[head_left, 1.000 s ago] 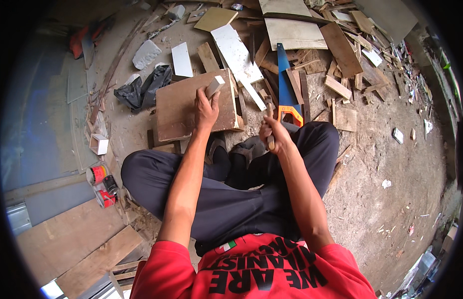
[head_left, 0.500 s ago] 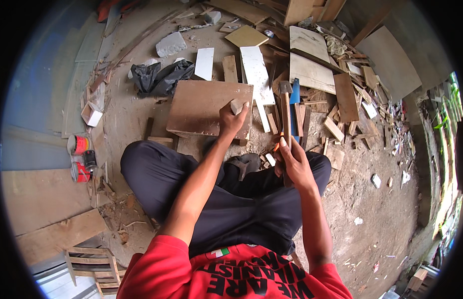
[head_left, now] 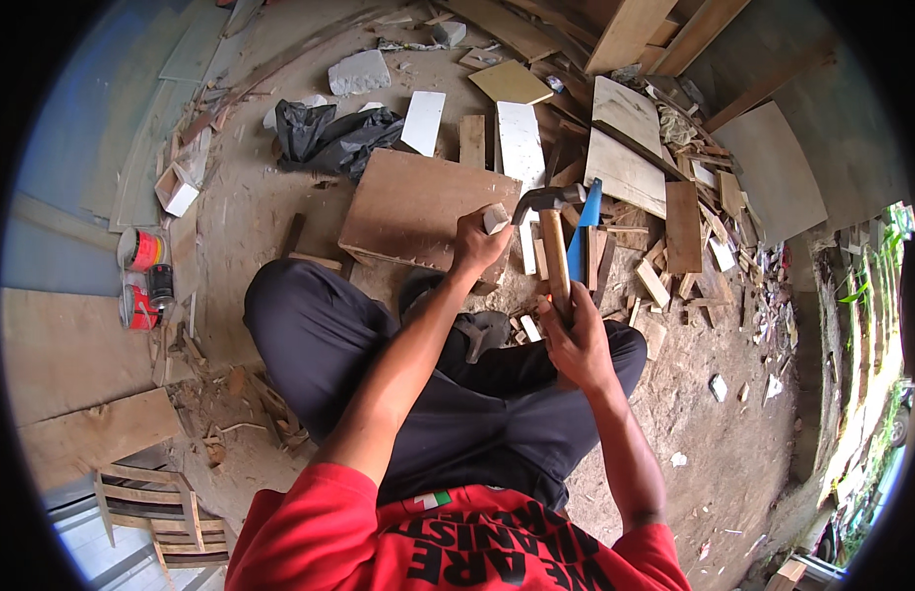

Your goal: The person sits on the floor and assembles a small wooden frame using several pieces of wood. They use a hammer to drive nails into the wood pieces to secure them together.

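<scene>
A small wood block is gripped in my left hand, its cut end showing above the fingers, beside the right edge of a brown wooden box. My right hand is wrapped round the wooden handle of a claw hammer. The hammer stands head up, its curved claw pointing left, close to the block. A bit of orange shows at my right fingers; what it is I cannot make out. Behind the hammer is the blue blade of a handsaw, partly hidden.
Wood offcuts lie to the right of the box, with boards beyond them. A black plastic bag and a concrete chunk are at the far left. Red-labelled cans stand at the left. My crossed legs are below my arms.
The hammer has turned in my right hand, so its claw now points left, and its head has come nearer the left hand. My left hand still holds the block. The view has shifted slightly.
</scene>
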